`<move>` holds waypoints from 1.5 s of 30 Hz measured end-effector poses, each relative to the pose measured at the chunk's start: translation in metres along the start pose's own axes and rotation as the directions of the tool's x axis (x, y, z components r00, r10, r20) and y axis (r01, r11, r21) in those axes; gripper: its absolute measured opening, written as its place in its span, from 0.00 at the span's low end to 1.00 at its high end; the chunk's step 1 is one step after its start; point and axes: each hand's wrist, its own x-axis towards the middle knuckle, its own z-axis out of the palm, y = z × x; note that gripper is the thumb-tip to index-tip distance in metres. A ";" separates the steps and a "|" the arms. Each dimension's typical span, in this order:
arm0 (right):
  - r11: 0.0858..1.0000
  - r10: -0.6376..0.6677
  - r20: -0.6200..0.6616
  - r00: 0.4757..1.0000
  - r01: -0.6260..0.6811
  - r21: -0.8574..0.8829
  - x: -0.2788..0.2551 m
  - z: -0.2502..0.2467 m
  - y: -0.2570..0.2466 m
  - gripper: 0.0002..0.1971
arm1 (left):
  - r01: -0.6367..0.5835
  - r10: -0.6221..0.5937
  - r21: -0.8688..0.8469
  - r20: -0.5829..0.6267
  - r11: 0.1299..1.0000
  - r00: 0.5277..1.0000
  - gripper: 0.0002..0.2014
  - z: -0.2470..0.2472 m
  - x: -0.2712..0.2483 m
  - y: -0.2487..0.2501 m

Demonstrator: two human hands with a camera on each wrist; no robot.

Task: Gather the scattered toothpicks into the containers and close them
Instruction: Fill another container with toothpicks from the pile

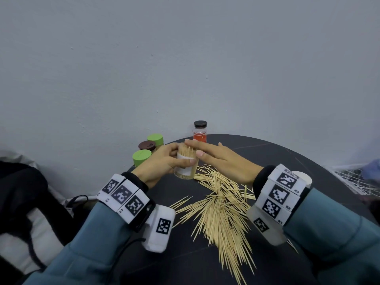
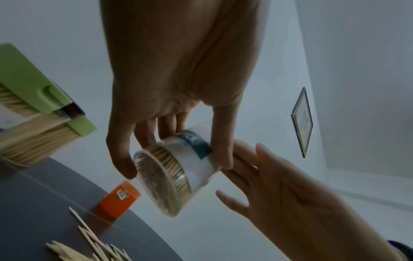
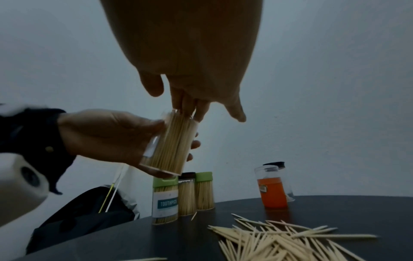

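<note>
Three capped clear plastic toothpick containers, full of sticks, stood in a cluster at the table's far left edge, left of the held jar: the nearest with a green lid (image 1: 141, 157), the middle one with a brown lid (image 1: 146, 146), the farthest with a green lid (image 1: 155, 139). Judged from this, those three were finished.

One clear, white-labelled cylindrical jar (image 1: 185, 165) was held tilted, raised off the round dark table (image 1: 287, 161). It was packed with toothpicks and had no lid on. The left hand (image 1: 162, 161) gripped its body, thumb across the label and fingers curled round the far side. The right hand (image 1: 222, 159) lay over the jar's open mouth with fingers straight, their tips touching the stick ends; the likely step was levelling or pressing them down.

Behind the held jar, towards the wall, an orange-filled clear container with a black cap (image 1: 199, 131) stood upright; whether that cap was fully seated could not be told.

Many loose wooden toothpicks (image 1: 222, 210) lay fanned across the table, near-side and right of the held jar. No spare lid for the held jar could be made out in any view.

Assessment: roughly partway. Remaining: collect the large pile, fill, and cap the open jar.
</note>
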 end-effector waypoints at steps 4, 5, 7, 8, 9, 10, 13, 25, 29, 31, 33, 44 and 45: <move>0.999 -0.026 0.006 1.000 0.026 -0.025 -0.002 -0.003 -0.001 0.23 | -0.043 0.043 -0.007 -0.017 0.999 0.999 0.26 -0.001 0.001 0.000; 0.998 -0.038 0.024 0.999 0.039 -0.051 -0.001 -0.003 0.000 0.24 | -0.052 0.052 -0.023 -0.014 0.998 0.999 0.27 -0.001 0.001 -0.001; 0.990 -0.082 0.036 0.996 0.085 -0.112 0.000 -0.001 0.003 0.24 | -0.071 0.071 -0.042 -0.004 0.997 0.997 0.29 0.000 0.001 -0.002; 0.984 -0.109 0.020 0.994 0.110 -0.137 0.000 -0.001 0.005 0.24 | -0.082 0.082 -0.046 0.005 0.996 0.997 0.29 0.000 0.001 -0.003; 0.979 -0.129 0.001 0.992 0.128 -0.158 0.000 -0.001 0.006 0.24 | -0.092 0.093 -0.049 0.014 0.995 0.996 0.28 -0.001 0.001 -0.003; 0.974 -0.138 -0.013 0.990 0.133 -0.181 0.000 -0.002 0.009 0.25 | -0.099 0.101 -0.051 0.024 0.994 0.995 0.28 -0.001 0.001 -0.003; 0.968 -0.116 -0.010 0.993 0.110 -0.225 -0.001 -0.002 0.015 0.27 | -0.117 0.119 -0.029 0.071 0.993 0.990 0.30 -0.002 0.000 -0.003; 0.999 0.022 -0.019 1.000 -0.022 -0.031 0.000 -0.007 0.027 0.40 | -0.174 0.151 0.083 0.225 0.981 0.962 0.29 0.005 -0.003 0.001; 0.997 0.031 0.002 1.000 -0.031 -0.068 0.000 -0.002 0.022 0.47 | -0.163 0.133 0.107 0.243 0.981 0.961 0.29 0.012 -0.003 0.002; 0.991 0.040 0.017 0.999 -0.038 -0.125 0.000 0.001 0.019 0.46 | -0.152 0.120 0.114 0.250 0.982 0.961 0.29 0.016 -0.003 0.001; 0.991 0.073 0.011 0.997 -0.072 -0.116 -0.003 -0.002 0.020 0.41 | -0.150 0.116 0.131 0.235 0.980 0.965 0.29 0.018 -0.003 0.001; 0.945 0.319 -0.047 0.947 -0.321 -0.064 -0.054 -0.069 0.055 0.27 | -0.113 0.085 0.167 0.166 0.979 0.982 0.29 0.059 0.009 0.011; 0.917 0.364 -0.040 0.930 -0.366 -0.161 -0.059 -0.075 0.066 0.28 | -0.115 0.088 0.171 0.159 0.979 0.983 0.29 0.064 0.011 0.012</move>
